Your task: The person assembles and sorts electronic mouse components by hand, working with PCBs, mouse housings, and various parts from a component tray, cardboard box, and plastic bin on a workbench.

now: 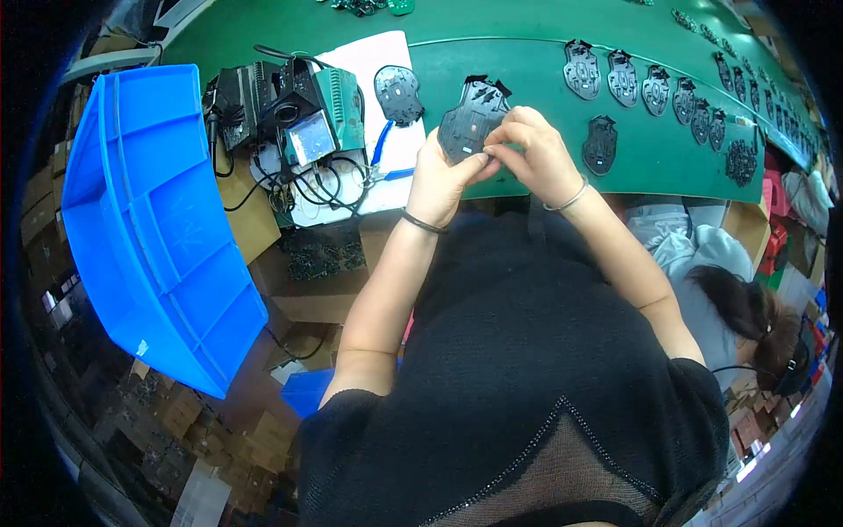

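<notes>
My left hand (435, 180) grips a black plastic shell (470, 121), shaped like the base of a computer mouse, by its lower left side. The shell is held tilted above the green bench, with black flaps along its far edge and a small pale spot on its face. At its near right edge, the thumb and forefinger of my right hand (543, 160) are pinched together beside my left thumb. Whatever lies between those fingertips is too small or hidden to make out. A similar shell (399, 95) lies on white paper to the left, and another shell (601, 145) rests right of my hands.
Blue-handled pliers (383, 147) lie near a soldering station (338, 105) with tangled black cables. A large blue bin (167, 220) stands at the left. Rows of shells (623, 79) and a pile of small dark parts (741, 163) sit rightward. Another person (694, 250) sits at the right.
</notes>
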The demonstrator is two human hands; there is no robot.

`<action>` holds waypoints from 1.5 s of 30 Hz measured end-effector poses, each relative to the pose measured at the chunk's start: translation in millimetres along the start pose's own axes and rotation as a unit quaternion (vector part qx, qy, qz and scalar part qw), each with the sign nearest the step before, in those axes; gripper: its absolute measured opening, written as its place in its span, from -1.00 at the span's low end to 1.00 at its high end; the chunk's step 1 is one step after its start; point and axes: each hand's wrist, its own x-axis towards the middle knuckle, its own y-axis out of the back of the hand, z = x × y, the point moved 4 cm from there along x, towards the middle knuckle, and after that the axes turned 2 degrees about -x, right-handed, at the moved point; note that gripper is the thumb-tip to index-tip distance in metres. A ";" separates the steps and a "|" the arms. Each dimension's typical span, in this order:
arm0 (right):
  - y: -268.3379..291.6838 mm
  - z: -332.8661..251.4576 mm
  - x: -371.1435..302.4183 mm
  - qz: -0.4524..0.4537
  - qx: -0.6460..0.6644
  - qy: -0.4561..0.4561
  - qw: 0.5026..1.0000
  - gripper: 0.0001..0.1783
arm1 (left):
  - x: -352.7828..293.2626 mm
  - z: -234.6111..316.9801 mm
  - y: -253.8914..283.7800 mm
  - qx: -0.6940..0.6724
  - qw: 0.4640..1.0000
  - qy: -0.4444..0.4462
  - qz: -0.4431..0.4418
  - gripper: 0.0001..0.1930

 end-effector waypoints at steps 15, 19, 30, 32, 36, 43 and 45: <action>-20.6 34.2 -7.5 0.002 0.384 -0.213 0.898 -0.31 | 0.0 1.0 -0.8 -0.032 0.999 -0.006 -0.034 -0.55; -20.4 29.7 -7.1 0.002 0.386 -0.212 0.898 -0.31 | 0.8 0.2 -0.8 -0.021 0.999 -0.009 -0.024 -0.55; -17.2 35.1 -10.3 0.057 0.368 -0.215 0.903 -0.38 | 9.0 -7.2 -0.6 0.023 0.999 -0.025 -0.021 -0.54; -14.2 44.0 -11.7 0.087 0.369 -0.263 0.887 -0.48 | 15.1 -13.6 -7.2 0.026 0.999 -0.024 -0.026 -0.54; -5.5 89.3 -33.8 0.118 0.304 -0.331 0.885 -0.64 | 21.7 -35.8 -10.9 0.040 0.996 0.063 -0.054 -0.57; 142.4 226.5 -145.2 0.105 -0.168 -0.266 0.944 -0.60 | 60.6 10.5 113.7 0.566 0.769 -0.149 0.255 -0.58; 159.9 262.1 -171.5 0.050 -0.237 -0.255 0.936 -0.61 | 70.6 19.5 117.8 0.674 0.653 -0.175 0.298 -0.47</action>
